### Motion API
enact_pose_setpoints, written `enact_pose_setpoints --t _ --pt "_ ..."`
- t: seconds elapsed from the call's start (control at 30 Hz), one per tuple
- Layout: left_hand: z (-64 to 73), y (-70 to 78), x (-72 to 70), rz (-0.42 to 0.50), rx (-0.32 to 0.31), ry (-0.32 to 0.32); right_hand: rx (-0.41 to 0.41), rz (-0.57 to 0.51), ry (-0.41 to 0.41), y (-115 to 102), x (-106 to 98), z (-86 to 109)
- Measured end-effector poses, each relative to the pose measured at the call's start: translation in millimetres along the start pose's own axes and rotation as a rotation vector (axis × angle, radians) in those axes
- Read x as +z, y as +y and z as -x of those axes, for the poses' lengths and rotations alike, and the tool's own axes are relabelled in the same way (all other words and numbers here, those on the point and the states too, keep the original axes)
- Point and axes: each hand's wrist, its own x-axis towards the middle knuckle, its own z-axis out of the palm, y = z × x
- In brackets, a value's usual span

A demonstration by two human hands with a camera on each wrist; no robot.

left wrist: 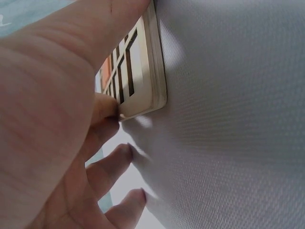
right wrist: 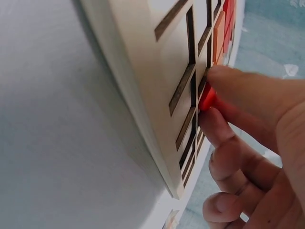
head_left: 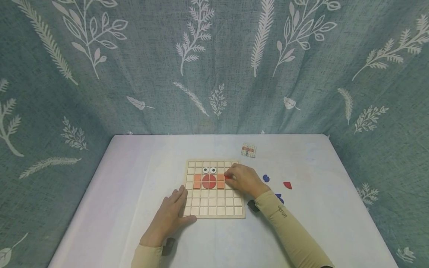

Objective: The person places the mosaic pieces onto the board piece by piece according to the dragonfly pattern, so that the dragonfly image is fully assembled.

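A wooden grid board [head_left: 214, 213] lies flat on the table, with square cells. In it sit two round eye pieces [head_left: 209, 170], a red circle made of quarter pieces [head_left: 209, 181], and orange square pieces [head_left: 197, 181] on both sides of the circle. My right hand [head_left: 246, 179] pinches a red piece [right wrist: 208, 97] between thumb and finger at a cell right of the orange squares; most of that piece is hidden. Along the board's left edge and lower left corner my left hand [head_left: 172, 212] rests with its fingers spread, thumb at the front edge.
Right of the board lie several blue pieces [head_left: 266, 178], some partly behind the right sleeve, and a red quarter piece [head_left: 287, 185]. A small pattern card [head_left: 248, 150] lies behind the board's right corner. Patterned curtains [head_left: 214, 74] enclose the white table [head_left: 134, 167] at the back and sides.
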Motion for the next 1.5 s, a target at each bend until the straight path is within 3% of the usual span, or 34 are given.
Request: enact_pose_setpoints --t 0.33,0.87,1.5 --pt "-0.5 3.2 -4.1 0.009 -0.002 -0.004 -0.027 0.057 0.039 -1 1 1.1" --pt "-0.1 2.4 -0.7 0.030 -0.019 -0.010 0.027 0.092 0.005 -7 -3 -1.1" --pt "-1.2 2.2 0.2 0.019 -0.034 -0.028 0.007 0.141 0.020 -11 -3 -3.4"
